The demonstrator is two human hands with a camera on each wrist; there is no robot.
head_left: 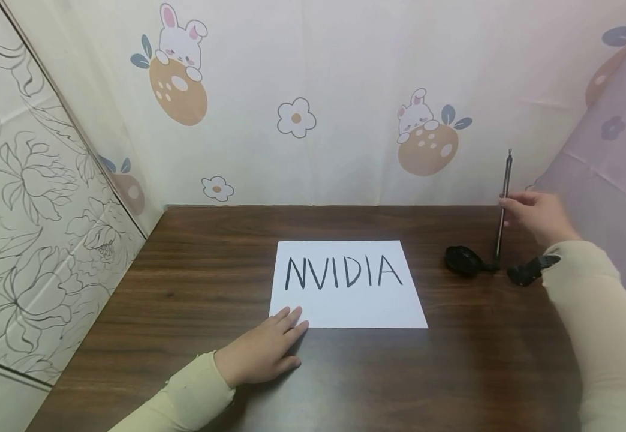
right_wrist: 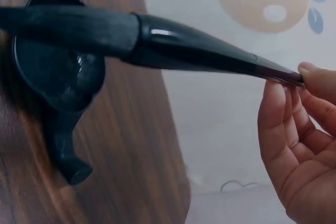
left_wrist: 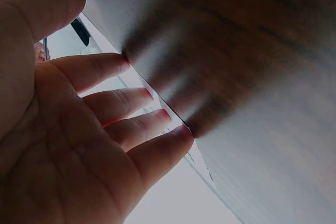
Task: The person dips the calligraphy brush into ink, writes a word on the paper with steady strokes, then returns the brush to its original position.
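My right hand (head_left: 542,216) pinches a calligraphy brush (head_left: 508,174) by its dark handle, between thumb and fingertips. The brush stands nearly upright, bristle end down. In the right wrist view its dark bristles (right_wrist: 84,29) overlap a small black ink dish (right_wrist: 58,85) with a stubby handle; whether they touch cannot be told. The same dish (head_left: 462,261) sits on the table's right side in the head view. My left hand (head_left: 261,351) lies with straight fingers on the lower left corner of a white paper sheet (head_left: 345,309) lettered NVIDIA in black strokes.
The sheet lies mid-table on dark brown wood (head_left: 210,252). A short black object (head_left: 531,271) is beside my right cuff. A patterned curtain (head_left: 302,72) hangs behind the table, a flowered panel (head_left: 38,180) stands at left, and lilac cloth (head_left: 615,168) is at right.
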